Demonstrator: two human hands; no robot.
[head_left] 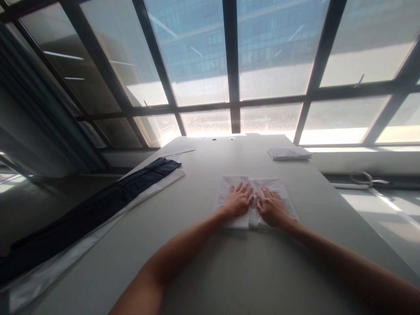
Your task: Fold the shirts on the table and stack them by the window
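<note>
A white folded cloth [240, 222] lies flat on the white table, its two halves meeting along a line down the middle. My left hand [239, 200] rests palm down on the left half, fingers spread. On the right half, my right hand [271, 208] also presses flat with its fingers stretched out. Both hands sit close to the middle line, a small gap between them. Parts of the cloth under the palms are hidden.
Farther back on the right is a folded white stack [289, 153]. Along the left edge of the table [197, 267] lie long dark blue fabric [98, 210] and white fabric [82, 245]. Thin white sheets [179, 148] are at the far left. Windows stand behind.
</note>
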